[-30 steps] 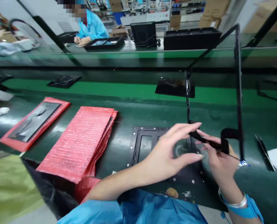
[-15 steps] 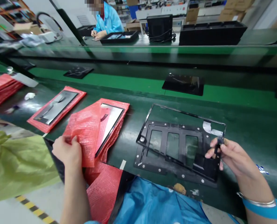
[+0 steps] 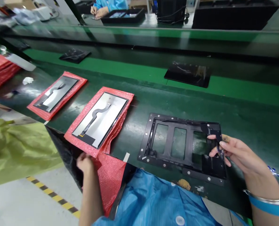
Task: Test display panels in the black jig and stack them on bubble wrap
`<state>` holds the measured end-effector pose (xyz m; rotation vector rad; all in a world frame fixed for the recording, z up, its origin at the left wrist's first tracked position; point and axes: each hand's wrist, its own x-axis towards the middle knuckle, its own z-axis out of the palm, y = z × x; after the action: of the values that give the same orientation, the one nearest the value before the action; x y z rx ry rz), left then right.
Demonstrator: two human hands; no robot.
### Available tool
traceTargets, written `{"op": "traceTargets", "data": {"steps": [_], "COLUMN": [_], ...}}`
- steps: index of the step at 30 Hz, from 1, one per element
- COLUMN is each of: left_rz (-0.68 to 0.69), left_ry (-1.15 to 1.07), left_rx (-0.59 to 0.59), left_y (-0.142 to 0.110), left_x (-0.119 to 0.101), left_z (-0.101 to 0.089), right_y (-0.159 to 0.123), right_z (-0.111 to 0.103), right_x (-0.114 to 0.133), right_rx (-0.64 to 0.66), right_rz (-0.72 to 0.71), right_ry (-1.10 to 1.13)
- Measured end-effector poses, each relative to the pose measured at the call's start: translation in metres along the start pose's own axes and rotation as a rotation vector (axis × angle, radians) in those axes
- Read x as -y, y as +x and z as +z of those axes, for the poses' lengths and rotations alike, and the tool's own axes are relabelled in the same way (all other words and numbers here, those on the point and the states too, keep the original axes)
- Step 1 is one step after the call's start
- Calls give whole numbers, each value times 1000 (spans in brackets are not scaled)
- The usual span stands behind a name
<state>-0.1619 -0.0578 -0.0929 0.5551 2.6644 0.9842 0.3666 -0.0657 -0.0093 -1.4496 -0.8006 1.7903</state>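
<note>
My right hand [image 3: 234,152] pinches the right end of a thin black frame [image 3: 188,164], which lies low over a flat black fixture plate [image 3: 144,146] with rectangular openings and round silver dots. My left hand [image 3: 85,161] is down at the table's front edge, fingers curled; what they hold, if anything, is hidden. Close beside it hangs a red bubble wrap sheet [image 3: 111,175]. Just above this hand, a display panel [image 3: 104,117] with a silvery back and a wavy ribbon cable lies on a stack of red bubble wrap bags [image 3: 117,131].
Another panel [image 3: 56,92] on red wrap lies further left, beyond it a red wrap pile [image 3: 0,72]. Dark glass panels [image 3: 187,74] [image 3: 75,56] rest on the green strip. Across the bench a person's hands [image 3: 99,12] work by a black tray [image 3: 122,18].
My left hand has drawn the red bubble wrap down off the panel, baring its back and cable. My right hand has lowered the black frame, from tilted to lying over the fixture plate.
</note>
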Motion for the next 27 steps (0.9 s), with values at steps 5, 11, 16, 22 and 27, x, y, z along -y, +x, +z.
{"op": "traceTargets", "data": {"steps": [5, 11, 16, 22, 27], "left_rz": [292, 570, 588, 607, 668], "left_ry": [-49, 251, 425, 513, 559], "left_rx": [-282, 27, -14, -27, 21], "left_y": [29, 20, 8, 4, 4], "left_x": [-85, -140, -148, -155, -157], "left_z": [-33, -13, -2, -4, -2], "right_y": [-1, -2, 0, 1, 2], "right_z": [-1, 9, 9, 17, 23], "right_x": [0, -1, -5, -15, -20], "right_rx": [-23, -147, -208, -666, -768], "right_rz": [20, -48, -30, -248, -270], "right_ry": [-53, -148, -350, -1145, -1397]}}
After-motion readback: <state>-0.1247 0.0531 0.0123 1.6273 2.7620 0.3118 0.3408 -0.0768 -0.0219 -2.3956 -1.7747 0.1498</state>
